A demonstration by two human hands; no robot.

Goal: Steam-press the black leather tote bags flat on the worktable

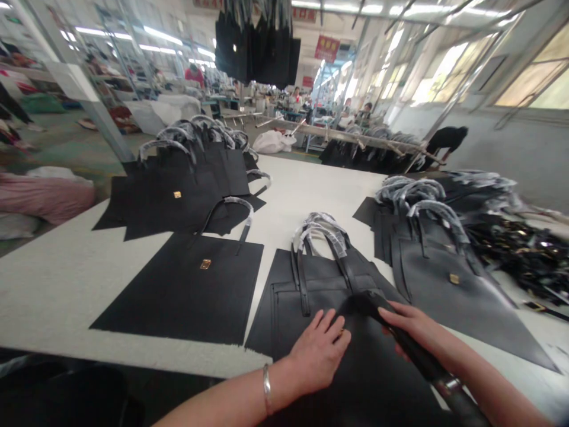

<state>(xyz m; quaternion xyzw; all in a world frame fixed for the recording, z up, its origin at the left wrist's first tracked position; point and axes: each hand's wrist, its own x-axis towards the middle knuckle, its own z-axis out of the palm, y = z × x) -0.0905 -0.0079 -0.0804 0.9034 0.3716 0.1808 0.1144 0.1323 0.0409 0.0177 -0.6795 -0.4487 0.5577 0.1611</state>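
My left hand (317, 350) lies on a black bag panel (320, 302), its fingers loosely spread and holding nothing I can see. The panel's two handles (324, 231) are wrapped in clear plastic. My right hand (413, 329) is closed round a long black strap-like piece (418, 353) with a metal ring near its lower end. The piece's far end is blurred and bends down over the panel, close to my left fingertips. To the left lies another black bag panel (186, 296) with a gold clasp plate (205, 264) and one wrapped handle.
Stacked black panels with wrapped handles lie at the back left (178, 207) and on the right (444, 267). A heap of black straps with gold buckles (520, 249) sits at the far right. More panels hang overhead (258, 53). A metal post (75, 83) rises at left.
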